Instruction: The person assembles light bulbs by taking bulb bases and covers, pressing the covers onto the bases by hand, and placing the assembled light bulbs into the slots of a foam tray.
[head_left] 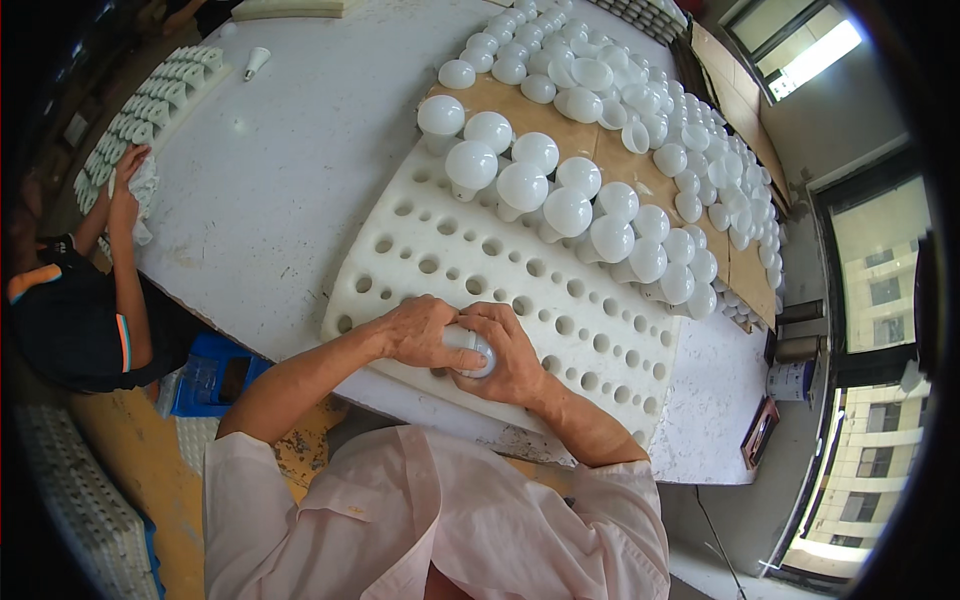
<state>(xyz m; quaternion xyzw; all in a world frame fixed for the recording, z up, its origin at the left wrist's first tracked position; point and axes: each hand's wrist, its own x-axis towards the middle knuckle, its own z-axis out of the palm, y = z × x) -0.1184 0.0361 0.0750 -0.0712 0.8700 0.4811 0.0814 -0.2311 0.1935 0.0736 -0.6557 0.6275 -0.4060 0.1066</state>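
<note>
Both my hands are wrapped round one white light bulb (470, 347) above the near part of a white foam tray (400, 270). My left hand (420, 332) grips it from the left, and my right hand (510, 358) closes on its right side. Fingers cover most of the bulb, so only part of its pale surface shows. Rows of large and small round holes run across the tray. Along the tray's far side stand several assembled bulbs (522, 187) with round white domes up.
Many loose white bulb domes (590, 75) lie on brown cardboard (630, 160) at the back right. A co-worker (90, 320) handles parts by another filled tray (150, 110) at the left. One bulb (257, 63) lies on the white table (270, 150). A blue bin (210, 375) stands below its left edge.
</note>
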